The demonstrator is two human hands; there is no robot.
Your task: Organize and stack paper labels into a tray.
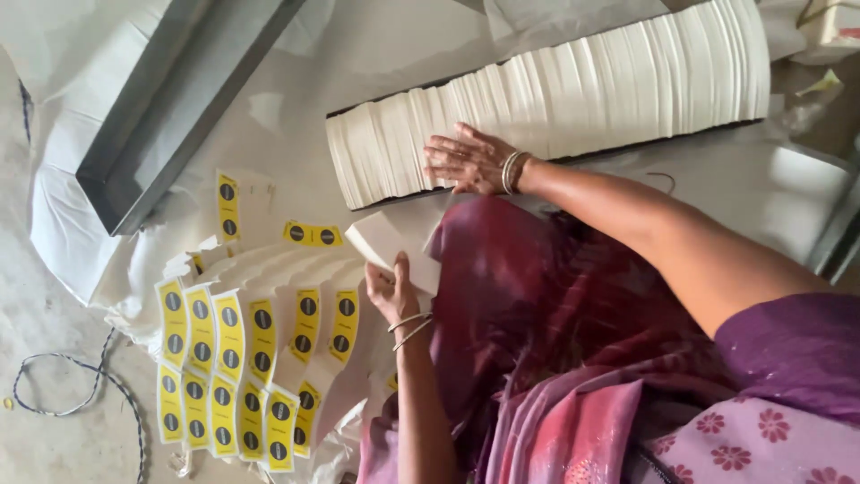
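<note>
**Both arms out, palms down and gripping**

The right hand lies flat, fingers spread and pointing leftward, wrist ringed with bangles, the bare forearm stretching in from the lower right. The left hand is raised on an upright forearm, fingers curled in a grip, bangles at the wrist.

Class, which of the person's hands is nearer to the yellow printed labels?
Left. The left hand, holding a small white stack, is right beside the yellow labels; the right hand rests farther away, on the long row of white sheets.
</note>
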